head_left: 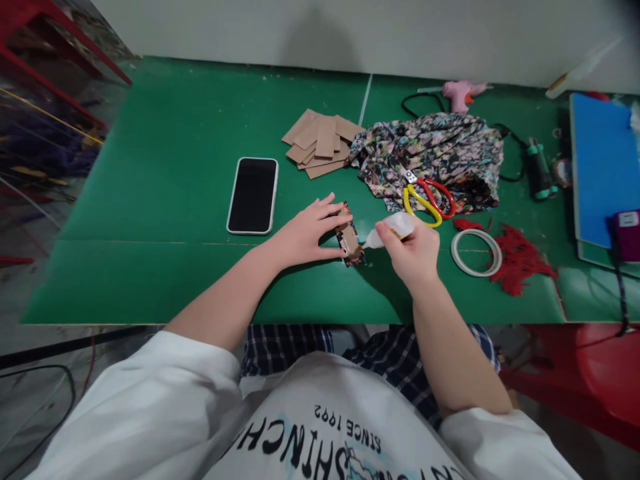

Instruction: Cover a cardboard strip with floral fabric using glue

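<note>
A small cardboard rectangle (351, 244) lies on the green table, with dark floral fabric showing around its edges. My left hand (315, 230) rests on its left side with fingers spread, pressing it at the top and lower left. Wrapped around a white glue bottle (399, 227) is my right hand (417, 253); the bottle is tilted and its nozzle points at the piece's right edge. Whether the tip touches the fabric I cannot tell. Just beyond my right hand, scissors (431, 199) with one red and one yellow handle lie partly on a crumpled floral cloth (435, 157).
Cardboard strips (325, 139) are piled at the back. A phone (253, 196) lies left of my left hand. To the right are a tape roll (477, 253), red scraps (520, 260), a green-and-black tool (540, 170) and a blue board (605, 167). A pink glue gun (461, 95) sits behind the cloth.
</note>
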`<move>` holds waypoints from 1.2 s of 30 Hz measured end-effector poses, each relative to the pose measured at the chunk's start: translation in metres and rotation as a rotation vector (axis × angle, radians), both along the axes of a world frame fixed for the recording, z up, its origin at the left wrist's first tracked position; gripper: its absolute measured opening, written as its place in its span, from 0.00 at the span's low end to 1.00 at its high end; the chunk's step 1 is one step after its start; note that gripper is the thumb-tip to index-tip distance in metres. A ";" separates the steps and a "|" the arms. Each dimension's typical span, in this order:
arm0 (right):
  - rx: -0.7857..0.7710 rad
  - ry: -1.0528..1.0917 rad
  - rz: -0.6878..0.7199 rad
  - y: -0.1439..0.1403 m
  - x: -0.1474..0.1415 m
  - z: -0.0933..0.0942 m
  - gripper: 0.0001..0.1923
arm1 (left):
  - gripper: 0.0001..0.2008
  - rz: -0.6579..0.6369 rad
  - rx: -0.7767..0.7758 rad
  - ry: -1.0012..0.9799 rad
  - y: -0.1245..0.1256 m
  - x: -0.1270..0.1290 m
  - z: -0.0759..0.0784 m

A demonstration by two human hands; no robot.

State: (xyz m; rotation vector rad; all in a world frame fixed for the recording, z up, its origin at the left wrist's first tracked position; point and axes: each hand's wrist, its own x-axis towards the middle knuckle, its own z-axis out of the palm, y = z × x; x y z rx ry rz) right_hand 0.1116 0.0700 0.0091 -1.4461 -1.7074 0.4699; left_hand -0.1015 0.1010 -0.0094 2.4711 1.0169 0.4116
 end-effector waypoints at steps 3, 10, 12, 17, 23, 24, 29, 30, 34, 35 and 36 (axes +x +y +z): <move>0.005 -0.047 0.033 0.000 0.000 -0.001 0.17 | 0.35 0.015 0.011 0.031 0.001 -0.002 0.000; 0.013 -0.091 0.059 0.000 -0.001 -0.002 0.16 | 0.37 0.059 0.019 0.096 0.001 -0.004 -0.001; 0.025 -0.097 0.069 0.001 -0.001 -0.002 0.15 | 0.38 0.071 0.015 0.124 0.001 -0.003 -0.001; 0.040 -0.100 0.075 0.001 -0.002 -0.002 0.15 | 0.42 0.098 -0.004 0.182 0.000 -0.002 -0.001; 0.040 -0.096 0.070 0.000 -0.002 -0.002 0.14 | 0.41 0.085 -0.019 0.192 0.000 -0.002 -0.002; 0.043 -0.094 0.068 0.000 -0.003 -0.002 0.13 | 0.41 0.084 -0.018 0.193 0.001 -0.002 -0.003; 0.022 -0.074 0.062 -0.001 -0.004 -0.004 0.14 | 0.42 0.074 -0.011 0.204 0.001 -0.001 -0.003; 0.010 -0.072 0.057 -0.001 -0.004 -0.004 0.14 | 0.42 0.072 -0.012 0.209 0.001 -0.001 -0.003; -0.009 -0.055 0.028 -0.002 -0.006 -0.004 0.15 | 0.43 0.076 -0.010 0.213 0.000 -0.001 -0.002; -0.005 -0.048 0.024 -0.002 -0.006 -0.004 0.16 | 0.43 0.079 -0.005 0.210 0.000 0.000 -0.002; 0.001 -0.041 0.024 -0.002 -0.006 -0.004 0.16 | 0.44 0.080 0.003 0.205 0.000 0.000 -0.002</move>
